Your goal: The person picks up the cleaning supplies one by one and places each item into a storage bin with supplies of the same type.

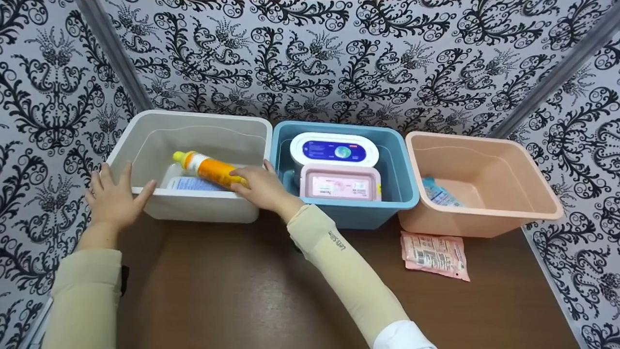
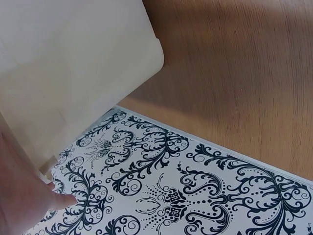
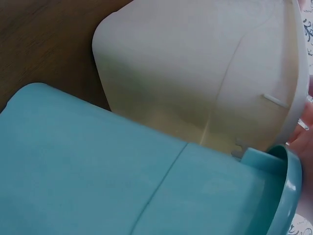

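My right hand reaches over the front rim of the grey-white bin and holds the lower end of an orange bottle with a yellow cap. The bottle lies slantwise inside, cap toward the back left, above a white pack with blue print. At the bin's front left corner, my left hand rests on the rim with spread fingers. Part of the left hand shows beside the pale bin wall in the left wrist view. The right wrist view catches only a sliver of the right hand at the rim.
A blue bin in the middle holds a white oval tub and a pink box. The peach bin at right contains a blue packet. Before it, a pink packet lies on the brown table. Patterned walls surround the table.
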A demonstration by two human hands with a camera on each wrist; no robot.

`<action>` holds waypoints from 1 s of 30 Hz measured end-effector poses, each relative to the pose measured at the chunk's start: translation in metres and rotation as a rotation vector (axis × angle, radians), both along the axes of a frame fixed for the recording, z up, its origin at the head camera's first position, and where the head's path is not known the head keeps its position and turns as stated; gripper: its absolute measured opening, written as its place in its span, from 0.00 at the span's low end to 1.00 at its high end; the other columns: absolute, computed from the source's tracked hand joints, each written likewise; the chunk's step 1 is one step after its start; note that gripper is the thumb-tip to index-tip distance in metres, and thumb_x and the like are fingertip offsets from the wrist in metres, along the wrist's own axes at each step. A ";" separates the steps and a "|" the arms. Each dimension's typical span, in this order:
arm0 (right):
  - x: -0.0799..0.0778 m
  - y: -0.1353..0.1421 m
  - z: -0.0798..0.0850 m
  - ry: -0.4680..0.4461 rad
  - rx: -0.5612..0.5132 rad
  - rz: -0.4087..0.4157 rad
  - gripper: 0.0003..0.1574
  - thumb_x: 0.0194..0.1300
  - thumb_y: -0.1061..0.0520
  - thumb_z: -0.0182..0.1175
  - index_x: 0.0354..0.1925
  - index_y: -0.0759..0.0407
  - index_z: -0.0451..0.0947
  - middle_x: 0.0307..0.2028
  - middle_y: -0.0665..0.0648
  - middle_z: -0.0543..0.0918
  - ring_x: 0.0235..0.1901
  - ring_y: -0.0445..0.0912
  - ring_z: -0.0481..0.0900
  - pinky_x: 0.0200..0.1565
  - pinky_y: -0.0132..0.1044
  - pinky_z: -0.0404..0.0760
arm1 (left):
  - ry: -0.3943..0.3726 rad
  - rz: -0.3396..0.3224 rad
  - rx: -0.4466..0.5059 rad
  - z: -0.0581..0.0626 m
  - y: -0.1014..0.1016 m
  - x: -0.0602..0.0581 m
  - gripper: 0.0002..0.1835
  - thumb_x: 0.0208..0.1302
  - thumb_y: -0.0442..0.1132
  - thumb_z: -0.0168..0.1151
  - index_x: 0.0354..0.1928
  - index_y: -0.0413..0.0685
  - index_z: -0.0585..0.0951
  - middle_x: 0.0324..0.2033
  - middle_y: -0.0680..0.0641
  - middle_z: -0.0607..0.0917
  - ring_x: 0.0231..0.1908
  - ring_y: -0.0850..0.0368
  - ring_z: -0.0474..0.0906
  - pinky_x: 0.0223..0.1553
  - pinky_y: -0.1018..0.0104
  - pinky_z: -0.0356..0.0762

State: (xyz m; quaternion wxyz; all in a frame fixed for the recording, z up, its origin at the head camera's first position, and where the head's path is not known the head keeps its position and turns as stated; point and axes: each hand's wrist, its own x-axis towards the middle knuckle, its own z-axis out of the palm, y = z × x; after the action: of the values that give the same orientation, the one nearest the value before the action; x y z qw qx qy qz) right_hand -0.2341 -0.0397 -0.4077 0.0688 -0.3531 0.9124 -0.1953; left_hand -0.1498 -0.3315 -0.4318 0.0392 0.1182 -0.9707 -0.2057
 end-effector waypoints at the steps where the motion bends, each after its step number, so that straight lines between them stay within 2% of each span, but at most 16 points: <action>1: 0.000 0.002 0.001 -0.001 -0.005 -0.006 0.25 0.69 0.45 0.50 0.61 0.48 0.71 0.61 0.49 0.75 0.64 0.45 0.67 0.71 0.55 0.40 | 0.000 -0.001 0.000 0.000 0.000 0.000 0.47 0.64 0.70 0.32 0.72 0.40 0.44 0.67 0.22 0.32 0.66 0.20 0.28 0.57 0.21 0.28; 13: 0.000 0.037 0.021 0.039 -0.063 -0.063 0.30 0.68 0.37 0.47 0.64 0.46 0.68 0.64 0.48 0.71 0.68 0.48 0.59 0.70 0.60 0.39 | -0.012 -0.003 0.000 0.001 -0.001 0.000 0.47 0.64 0.70 0.32 0.73 0.42 0.42 0.67 0.22 0.31 0.65 0.20 0.26 0.57 0.21 0.27; 23: -0.007 0.087 0.028 0.023 -0.046 -0.149 0.36 0.68 0.36 0.46 0.68 0.48 0.60 0.69 0.55 0.63 0.72 0.54 0.50 0.69 0.62 0.34 | -0.005 -0.032 -0.096 0.002 -0.003 -0.001 0.48 0.64 0.71 0.30 0.73 0.43 0.41 0.66 0.20 0.35 0.65 0.20 0.24 0.55 0.23 0.17; 30: -0.009 0.126 0.027 0.051 -0.038 -0.218 0.39 0.67 0.35 0.46 0.70 0.50 0.58 0.70 0.57 0.61 0.72 0.57 0.49 0.69 0.63 0.34 | 0.035 -0.059 -0.137 0.003 0.000 -0.001 0.46 0.65 0.70 0.28 0.73 0.44 0.42 0.68 0.23 0.37 0.66 0.23 0.24 0.56 0.25 0.15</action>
State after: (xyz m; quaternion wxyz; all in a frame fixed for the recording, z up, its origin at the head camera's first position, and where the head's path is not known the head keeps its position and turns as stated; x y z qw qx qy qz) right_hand -0.2434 0.0861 -0.3808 0.0173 -0.2579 0.9429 -0.2101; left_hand -0.1505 -0.3316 -0.4287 0.0583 0.0829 -0.9847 -0.1417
